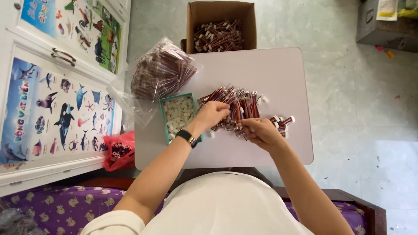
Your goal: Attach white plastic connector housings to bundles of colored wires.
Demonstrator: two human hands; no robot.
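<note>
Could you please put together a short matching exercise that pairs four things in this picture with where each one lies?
Things:
1. cardboard box
2. green tray
3. clear plastic bag
4. red bag

Places:
A. on the table, just left of the left hand
B. on the floor past the table's far edge
C. below the table's near left corner
D. over the table's far left corner

Pairs: 1-B, 2-A, 3-D, 4-C
</note>
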